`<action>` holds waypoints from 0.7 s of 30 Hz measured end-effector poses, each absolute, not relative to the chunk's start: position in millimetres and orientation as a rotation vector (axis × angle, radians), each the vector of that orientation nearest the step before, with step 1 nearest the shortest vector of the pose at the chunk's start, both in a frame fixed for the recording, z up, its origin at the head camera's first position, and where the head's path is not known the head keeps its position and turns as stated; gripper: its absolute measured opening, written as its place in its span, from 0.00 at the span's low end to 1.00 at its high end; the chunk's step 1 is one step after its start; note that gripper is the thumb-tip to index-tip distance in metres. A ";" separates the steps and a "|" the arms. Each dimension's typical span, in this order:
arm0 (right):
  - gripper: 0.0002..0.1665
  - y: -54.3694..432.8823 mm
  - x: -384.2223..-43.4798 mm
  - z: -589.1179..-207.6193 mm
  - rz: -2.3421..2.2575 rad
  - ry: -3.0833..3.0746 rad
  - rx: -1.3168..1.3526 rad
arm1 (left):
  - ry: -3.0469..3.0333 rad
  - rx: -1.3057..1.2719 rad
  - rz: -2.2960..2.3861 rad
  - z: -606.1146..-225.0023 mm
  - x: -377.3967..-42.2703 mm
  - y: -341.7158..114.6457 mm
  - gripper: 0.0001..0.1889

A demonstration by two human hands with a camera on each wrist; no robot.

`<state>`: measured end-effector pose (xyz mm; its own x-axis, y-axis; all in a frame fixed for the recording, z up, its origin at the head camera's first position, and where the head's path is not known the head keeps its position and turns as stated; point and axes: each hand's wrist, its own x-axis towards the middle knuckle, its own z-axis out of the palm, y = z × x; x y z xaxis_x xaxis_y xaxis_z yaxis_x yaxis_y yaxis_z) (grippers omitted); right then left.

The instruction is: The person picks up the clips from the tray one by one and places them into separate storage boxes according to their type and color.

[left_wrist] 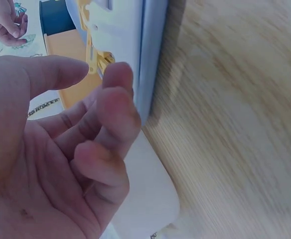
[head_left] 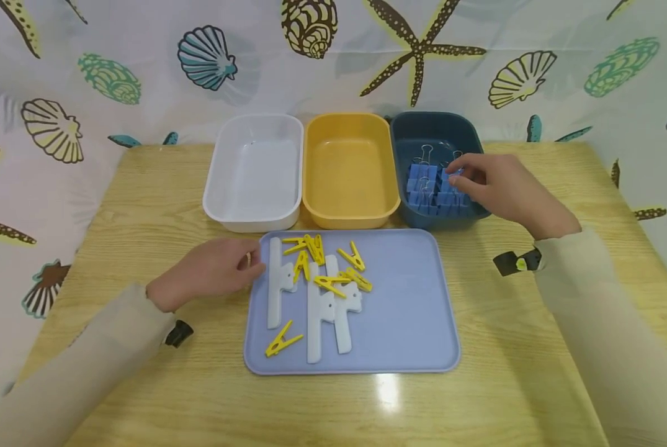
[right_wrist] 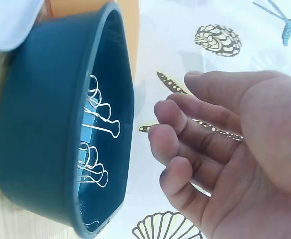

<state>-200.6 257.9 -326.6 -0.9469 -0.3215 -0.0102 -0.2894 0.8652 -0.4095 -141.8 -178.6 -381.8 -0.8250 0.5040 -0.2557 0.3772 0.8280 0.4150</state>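
My right hand (head_left: 497,186) hovers over the dark blue bin (head_left: 442,221), which holds several blue binder clips (head_left: 421,186). In the right wrist view this hand (right_wrist: 230,154) shows nothing between its loosely bent fingers, apart from the wire handles of the binder clips (right_wrist: 100,124). By the left edge of the lavender tray (head_left: 400,310), my left hand (head_left: 213,270) is relaxed and holds nothing. Nearest to it on the tray lies a pale, long-barred bag clip (head_left: 274,292). Two more bag clips (head_left: 314,329) and several yellow clothespins (head_left: 282,340) are spread over the tray's left half.
A white bin (head_left: 252,225) and a yellow bin (head_left: 351,220) stand beside the dark blue one, in a row behind the tray. All rest on a wooden table (head_left: 160,205). A shell-patterned cloth (head_left: 344,87) hangs behind and at both sides.
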 end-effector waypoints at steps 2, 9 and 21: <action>0.14 258.5 -194.8 -327.3 -0.643 2.958 -0.476 | 2.668 0.681 0.483 -379.5 -141.3 -175.1 0.07; 0.11 260.0 -176.0 -330.3 -0.696 2.931 -0.471 | 2.663 0.706 0.434 -374.5 -141.0 -161.3 0.09; 0.11 265.1 -148.5 -336.3 -0.654 2.847 -0.564 | 2.654 0.765 0.395 -379.6 -139.5 -144.1 0.20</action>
<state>-148.5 265.1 -336.3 -0.9147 -0.3970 -0.0760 -0.3241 0.8327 -0.4490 -139.5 -144.1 -379.6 -0.7931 0.5545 -0.2520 0.4571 0.8153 0.3554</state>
